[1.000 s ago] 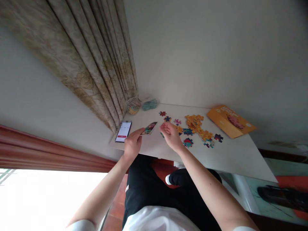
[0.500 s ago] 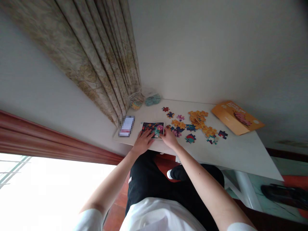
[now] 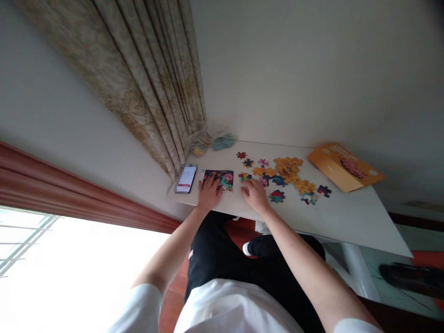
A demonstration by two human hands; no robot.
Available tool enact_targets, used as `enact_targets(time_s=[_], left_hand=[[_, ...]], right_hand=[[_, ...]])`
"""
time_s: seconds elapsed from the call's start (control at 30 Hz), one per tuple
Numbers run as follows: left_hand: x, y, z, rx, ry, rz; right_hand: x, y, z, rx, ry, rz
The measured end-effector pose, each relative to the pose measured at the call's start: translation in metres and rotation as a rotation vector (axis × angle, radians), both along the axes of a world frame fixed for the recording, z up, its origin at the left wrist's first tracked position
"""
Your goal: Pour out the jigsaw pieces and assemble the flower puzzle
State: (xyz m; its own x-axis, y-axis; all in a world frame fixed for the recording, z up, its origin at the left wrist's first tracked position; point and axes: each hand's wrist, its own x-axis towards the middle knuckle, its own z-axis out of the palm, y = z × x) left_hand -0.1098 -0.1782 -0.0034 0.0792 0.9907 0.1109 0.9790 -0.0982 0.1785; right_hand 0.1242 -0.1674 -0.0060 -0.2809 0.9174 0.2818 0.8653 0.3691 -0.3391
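A dark picture card (image 3: 227, 177) with colourful flowers and a white border lies flat on the white table. My left hand (image 3: 208, 194) rests on its lower left part, fingers spread, hiding some of the picture. To the right of the card is my right hand (image 3: 255, 194), its fingers loosely bent and a little apart over the table top. Just beyond those fingertips lies a red, yellow and green jigsaw piece (image 3: 244, 176); whether they touch it I cannot tell. Close by are a pink piece (image 3: 263, 181) and a blue piece (image 3: 279, 181).
Orange jigsaw pieces (image 3: 287, 167) are heaped right of centre, with loose ones around them. An orange box (image 3: 345, 167) lies at the right. A phone (image 3: 186, 179) is by the left edge. Two balls of yarn, one multicoloured (image 3: 200, 144) and one teal (image 3: 223, 142), sit by the curtain.
My right hand has let go of the card's right edge and moved right, towards the loose pieces. The card now lies flat with my left hand still on it.
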Motion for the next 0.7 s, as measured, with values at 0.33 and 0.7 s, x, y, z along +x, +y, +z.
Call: enact_targets(time_s=[0.33, 0.7], left_hand=[[0.001, 0.003, -0.006, -0.081, 0.028, 0.048], [-0.018, -0.002, -0.001, 0.129, -0.014, 0.022]], right_hand=[[0.033, -0.027, -0.016, -0.065, -0.074, -0.169], [0.051, 0.015, -0.014, -0.059, 0.016, 0.037]])
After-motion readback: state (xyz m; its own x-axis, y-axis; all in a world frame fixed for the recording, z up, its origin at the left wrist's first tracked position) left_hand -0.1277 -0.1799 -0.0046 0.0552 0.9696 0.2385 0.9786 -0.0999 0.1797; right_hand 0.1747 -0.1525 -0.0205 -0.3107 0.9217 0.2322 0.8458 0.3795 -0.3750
